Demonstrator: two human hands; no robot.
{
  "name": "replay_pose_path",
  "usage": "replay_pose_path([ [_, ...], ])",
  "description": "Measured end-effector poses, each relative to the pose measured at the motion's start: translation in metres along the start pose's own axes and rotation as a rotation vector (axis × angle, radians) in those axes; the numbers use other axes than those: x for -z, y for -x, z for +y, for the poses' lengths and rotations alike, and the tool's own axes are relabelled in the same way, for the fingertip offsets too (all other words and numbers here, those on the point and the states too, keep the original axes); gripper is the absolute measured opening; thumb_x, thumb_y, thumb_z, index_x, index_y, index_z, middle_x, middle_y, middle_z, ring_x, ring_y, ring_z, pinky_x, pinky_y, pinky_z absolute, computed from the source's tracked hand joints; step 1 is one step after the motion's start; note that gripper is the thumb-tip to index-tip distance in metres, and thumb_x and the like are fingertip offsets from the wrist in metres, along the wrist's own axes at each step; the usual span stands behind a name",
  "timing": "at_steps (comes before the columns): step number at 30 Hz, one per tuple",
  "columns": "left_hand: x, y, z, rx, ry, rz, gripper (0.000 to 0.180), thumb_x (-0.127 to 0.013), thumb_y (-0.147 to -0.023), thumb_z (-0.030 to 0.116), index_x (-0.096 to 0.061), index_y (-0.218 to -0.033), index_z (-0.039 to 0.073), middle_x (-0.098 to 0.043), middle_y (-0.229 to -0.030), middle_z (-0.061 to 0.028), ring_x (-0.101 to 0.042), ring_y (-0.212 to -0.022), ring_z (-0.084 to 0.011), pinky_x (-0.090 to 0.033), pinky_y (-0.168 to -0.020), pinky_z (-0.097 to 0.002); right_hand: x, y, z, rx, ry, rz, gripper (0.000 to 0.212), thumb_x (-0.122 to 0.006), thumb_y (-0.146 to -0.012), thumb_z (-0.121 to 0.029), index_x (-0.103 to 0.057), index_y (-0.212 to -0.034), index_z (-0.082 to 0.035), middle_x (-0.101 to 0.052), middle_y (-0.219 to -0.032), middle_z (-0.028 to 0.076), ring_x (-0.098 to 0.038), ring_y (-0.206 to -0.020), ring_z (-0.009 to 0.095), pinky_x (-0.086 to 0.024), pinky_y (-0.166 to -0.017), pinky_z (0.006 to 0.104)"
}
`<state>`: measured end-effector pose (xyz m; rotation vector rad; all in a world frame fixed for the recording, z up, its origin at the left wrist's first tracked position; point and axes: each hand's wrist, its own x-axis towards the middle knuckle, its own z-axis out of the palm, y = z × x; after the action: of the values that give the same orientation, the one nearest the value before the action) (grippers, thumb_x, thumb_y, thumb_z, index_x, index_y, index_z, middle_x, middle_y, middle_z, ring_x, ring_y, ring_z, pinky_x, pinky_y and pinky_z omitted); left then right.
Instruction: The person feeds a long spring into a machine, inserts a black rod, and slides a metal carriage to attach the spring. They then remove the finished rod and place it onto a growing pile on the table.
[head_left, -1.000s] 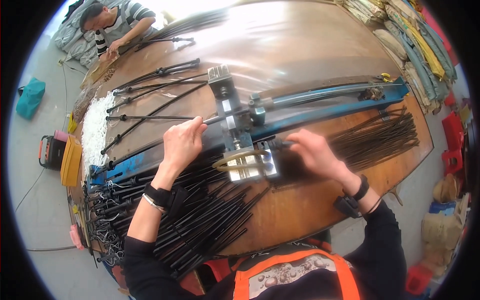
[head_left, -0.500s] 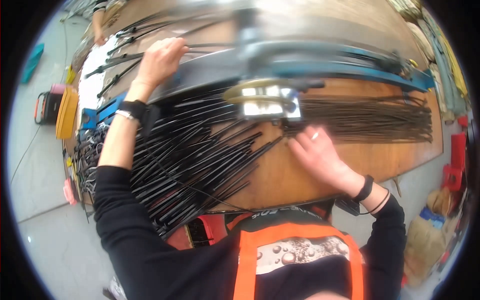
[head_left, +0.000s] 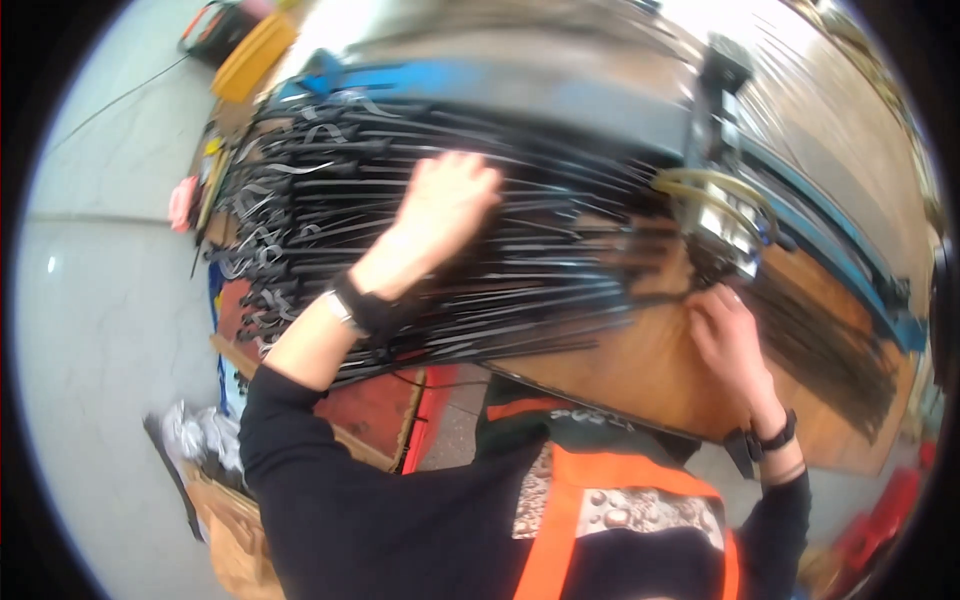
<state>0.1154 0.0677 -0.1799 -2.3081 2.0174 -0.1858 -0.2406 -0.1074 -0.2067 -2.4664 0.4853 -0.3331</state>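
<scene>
Left hand (head_left: 447, 200): palm down above the middle of the black rods (head_left: 530, 265), fingers curled; blurred, cannot tell if it grips or touches one. Right hand (head_left: 728, 335): fingers bent and bunched, just below the shiny metal clamp block (head_left: 722, 235); cannot tell if anything is between the fingertips. Dark band on each wrist, plus a silvery bracelet (head_left: 343, 314) on the left one.

Black rods: wide, loose layer, lying roughly crosswise on the left part of the brown tabletop (head_left: 650, 380), ends fanned toward the right hand. Thicker ends at left, with whitish ties (head_left: 265, 255) tangled among them.

Tan hose (head_left: 690, 183) loops around the block; dark upright fixture (head_left: 722, 75) just beyond it. Blue rail (head_left: 830, 215) slants down to the right of the fixture. Bundle of thin dark rods (head_left: 825, 345) on the table, right of the right hand.

Further out: red tray (head_left: 365, 420) below the table's left edge, yellow bin (head_left: 255, 60) at upper left, pale floor (head_left: 110, 330). Orange-trimmed apron (head_left: 650, 470) at bottom.
</scene>
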Motion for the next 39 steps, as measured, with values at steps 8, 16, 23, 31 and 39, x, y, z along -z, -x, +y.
replay_pose_path([
  [8, -0.008, 0.010, -0.005, -0.128, 0.239, 0.326, 0.013, -0.067, -0.084, 0.014, -0.059, -0.087, 0.005, -0.059, -0.084, -0.0118, -0.059, -0.080, -0.0307, -0.049, -0.066, -0.0395, 0.004, 0.019, 0.003, -0.393, -0.458, -0.118, 0.014, -0.062, -0.092, -0.010, -0.065, -0.098, 0.003, -0.057, -0.072, 0.003, -0.045, -0.065, 0.007, -0.040, -0.058, 0.0244],
  [16, 0.073, 0.067, 0.001, -0.047, 0.478, 0.159, 0.004, -0.061, -0.082, 0.007, -0.060, -0.085, 0.004, -0.063, -0.083, -0.0140, -0.064, -0.081, -0.0343, -0.054, -0.070, -0.0439, 0.017, -0.007, -0.007, -0.372, -0.378, -0.191, 0.014, -0.060, -0.094, -0.012, -0.064, -0.098, 0.001, -0.056, -0.075, -0.004, -0.049, -0.069, 0.004, -0.041, -0.061, 0.0214],
  [23, 0.069, 0.066, -0.003, -0.219, 0.095, 0.134, 0.009, -0.061, -0.078, 0.007, -0.059, -0.087, 0.007, -0.062, -0.085, -0.0112, -0.064, -0.082, -0.0305, -0.053, -0.070, -0.0393, 0.025, 0.009, 0.001, -0.363, -0.367, -0.152, 0.020, -0.064, -0.092, -0.015, -0.066, -0.102, 0.002, -0.065, -0.079, 0.009, -0.059, -0.072, 0.011, -0.050, -0.068, 0.0276],
  [31, 0.022, 0.069, -0.003, -0.134, 0.178, 0.122, 0.028, -0.060, -0.077, 0.006, -0.062, -0.105, 0.010, -0.057, -0.087, -0.0073, -0.059, -0.084, -0.0265, -0.051, -0.067, -0.0377, 0.019, 0.014, -0.005, -0.453, -0.481, -0.231, 0.022, -0.063, -0.094, -0.022, -0.069, -0.103, -0.003, -0.069, -0.083, 0.013, -0.068, -0.075, 0.021, -0.053, -0.069, 0.0324],
  [39, 0.028, -0.013, 0.115, -0.467, 0.261, 0.034, 0.046, -0.061, -0.079, 0.012, -0.057, -0.125, 0.016, -0.057, -0.088, -0.0070, -0.060, -0.081, -0.0275, -0.052, -0.060, -0.0375, -0.002, 0.006, -0.001, -0.101, -0.161, 0.004, 0.026, -0.065, -0.092, -0.034, -0.072, -0.101, -0.011, -0.071, -0.090, 0.013, -0.068, -0.085, 0.032, -0.054, -0.071, 0.0385],
])
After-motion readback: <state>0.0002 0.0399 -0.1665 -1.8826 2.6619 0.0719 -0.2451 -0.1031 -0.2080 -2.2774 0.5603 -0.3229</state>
